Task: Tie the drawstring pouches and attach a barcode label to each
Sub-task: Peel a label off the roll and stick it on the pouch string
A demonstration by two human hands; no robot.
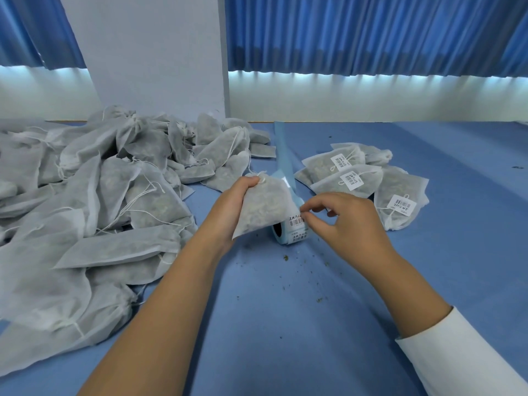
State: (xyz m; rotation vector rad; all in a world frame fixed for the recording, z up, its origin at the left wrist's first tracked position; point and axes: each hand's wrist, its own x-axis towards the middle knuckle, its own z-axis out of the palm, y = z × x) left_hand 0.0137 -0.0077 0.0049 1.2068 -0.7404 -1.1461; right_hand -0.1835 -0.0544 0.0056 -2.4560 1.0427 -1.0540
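Above the middle of the blue counter, the left hand grips a pouch by its gathered neck. The pouch's long axis slopes from that far neck down toward its near bottom edge. The right hand is the nearer one to the barcode label. Its fingers are narrowed to a pinch on the label's right edge, at the pouch's lower right corner. The label lies directly left of those fingers, so pressing it flat probably means stroking leftward. The label roll sits just behind and below. Farther right lie labelled pouches, and the unlabelled heap fills the counter's left side.
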